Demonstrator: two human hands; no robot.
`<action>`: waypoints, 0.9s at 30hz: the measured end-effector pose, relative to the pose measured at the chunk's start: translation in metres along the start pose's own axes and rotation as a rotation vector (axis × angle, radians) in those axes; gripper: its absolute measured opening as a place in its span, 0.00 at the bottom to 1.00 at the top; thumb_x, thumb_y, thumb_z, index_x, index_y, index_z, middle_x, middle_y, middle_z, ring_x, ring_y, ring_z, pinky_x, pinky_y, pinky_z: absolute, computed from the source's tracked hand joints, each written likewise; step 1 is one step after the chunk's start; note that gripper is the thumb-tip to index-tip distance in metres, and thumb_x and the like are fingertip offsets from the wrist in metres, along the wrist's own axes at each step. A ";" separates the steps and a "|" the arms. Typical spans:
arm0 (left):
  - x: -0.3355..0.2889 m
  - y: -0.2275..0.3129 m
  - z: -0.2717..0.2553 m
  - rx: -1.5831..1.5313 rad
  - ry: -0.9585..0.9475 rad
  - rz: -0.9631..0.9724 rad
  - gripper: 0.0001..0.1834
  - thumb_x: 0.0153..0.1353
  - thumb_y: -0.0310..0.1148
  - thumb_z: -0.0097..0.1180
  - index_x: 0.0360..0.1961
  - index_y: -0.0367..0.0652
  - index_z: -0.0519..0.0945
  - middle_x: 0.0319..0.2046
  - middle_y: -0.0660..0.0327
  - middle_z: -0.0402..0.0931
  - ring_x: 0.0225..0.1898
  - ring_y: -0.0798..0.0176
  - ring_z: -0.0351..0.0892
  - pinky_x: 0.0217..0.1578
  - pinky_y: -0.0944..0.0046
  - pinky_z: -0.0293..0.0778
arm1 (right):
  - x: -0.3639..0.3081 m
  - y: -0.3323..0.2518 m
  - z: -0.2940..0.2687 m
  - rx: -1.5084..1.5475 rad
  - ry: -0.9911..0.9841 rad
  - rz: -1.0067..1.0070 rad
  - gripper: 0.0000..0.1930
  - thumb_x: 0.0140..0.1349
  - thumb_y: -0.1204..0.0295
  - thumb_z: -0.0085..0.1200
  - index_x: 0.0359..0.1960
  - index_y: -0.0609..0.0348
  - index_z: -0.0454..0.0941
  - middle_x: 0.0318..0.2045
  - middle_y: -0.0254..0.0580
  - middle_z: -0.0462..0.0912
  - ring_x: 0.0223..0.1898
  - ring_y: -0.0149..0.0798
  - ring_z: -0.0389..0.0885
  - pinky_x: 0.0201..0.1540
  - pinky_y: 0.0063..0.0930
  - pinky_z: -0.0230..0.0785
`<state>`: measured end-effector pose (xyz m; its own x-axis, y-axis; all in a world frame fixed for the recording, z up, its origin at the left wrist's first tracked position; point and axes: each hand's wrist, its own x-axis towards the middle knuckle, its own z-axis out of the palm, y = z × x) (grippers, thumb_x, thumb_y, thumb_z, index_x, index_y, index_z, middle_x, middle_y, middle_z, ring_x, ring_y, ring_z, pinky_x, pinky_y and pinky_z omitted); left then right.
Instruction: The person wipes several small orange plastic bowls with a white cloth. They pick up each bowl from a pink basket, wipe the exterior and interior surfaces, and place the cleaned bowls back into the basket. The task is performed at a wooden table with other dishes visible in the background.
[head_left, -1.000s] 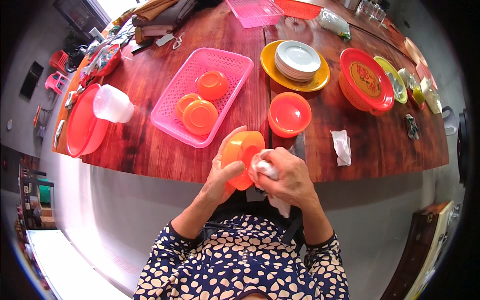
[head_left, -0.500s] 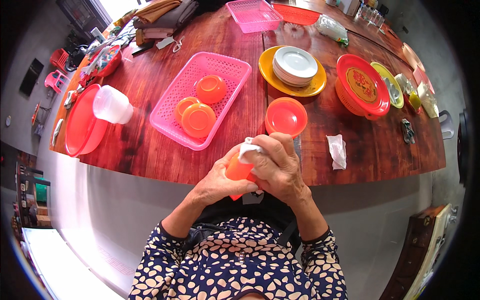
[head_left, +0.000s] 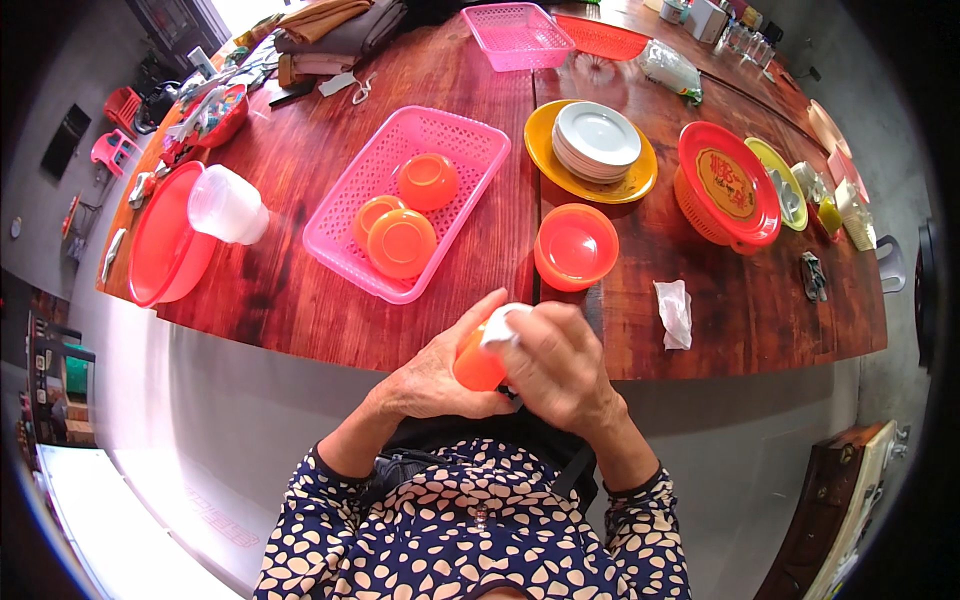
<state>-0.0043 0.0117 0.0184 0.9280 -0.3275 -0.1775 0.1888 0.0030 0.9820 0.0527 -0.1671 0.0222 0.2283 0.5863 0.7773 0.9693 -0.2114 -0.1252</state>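
An orange bowl (head_left: 478, 362), partly covered by fingers, is tipped up in my left hand (head_left: 428, 380) just off the table's near edge. My right hand (head_left: 562, 370), a little blurred, pinches a white cloth (head_left: 503, 325) against the bowl's rim. Just beyond my hands stands an orange bowl (head_left: 577, 250), open side up. To the left, a pink perforated basket (head_left: 330, 232) contains three orange bowls (head_left: 400, 243) turned bottom up. A crumpled white tissue (head_left: 674, 315) lies on the table to the right of my hands.
White plates (head_left: 598, 135) are stacked on a yellow plate (head_left: 638, 190). Farther right is a red lidded basket (head_left: 725, 185). At the left stand a red basin (head_left: 165, 250) and stacked clear plastic containers (head_left: 228, 205). Another pink basket (head_left: 512, 38) sits at the back.
Both hands have come slightly lower, toward my body, with the bowl and cloth. My right hand has shifted on the bowl's rim. The view has tilted a little; the table things stay put.
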 end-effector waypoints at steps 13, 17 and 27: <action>-0.001 -0.003 0.009 -0.005 0.017 0.206 0.54 0.38 0.34 0.70 0.67 0.37 0.53 0.54 0.56 0.66 0.56 0.64 0.67 0.56 0.62 0.66 | -0.018 0.014 0.025 0.409 0.224 0.448 0.21 0.42 0.82 0.61 0.43 0.64 0.78 0.40 0.47 0.79 0.41 0.47 0.80 0.43 0.34 0.74; 0.003 -0.013 0.011 -0.068 0.103 0.196 0.55 0.40 0.36 0.72 0.68 0.37 0.52 0.61 0.51 0.60 0.62 0.60 0.62 0.56 0.61 0.67 | -0.027 0.019 0.032 0.286 0.212 0.455 0.20 0.42 0.84 0.60 0.41 0.65 0.78 0.36 0.46 0.79 0.36 0.45 0.79 0.38 0.34 0.73; 0.003 -0.003 0.018 0.361 0.508 0.230 0.22 0.59 0.22 0.50 0.56 0.31 0.67 0.48 0.51 0.74 0.50 0.62 0.74 0.51 0.64 0.70 | 0.011 0.020 0.023 -0.132 0.066 0.067 0.18 0.44 0.74 0.57 0.39 0.67 0.78 0.33 0.44 0.75 0.34 0.42 0.78 0.35 0.34 0.70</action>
<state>-0.0074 -0.0062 0.0156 0.9845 0.1305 0.1175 -0.0692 -0.3262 0.9427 0.0769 -0.1469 0.0135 0.2811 0.5160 0.8091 0.9308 -0.3519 -0.0989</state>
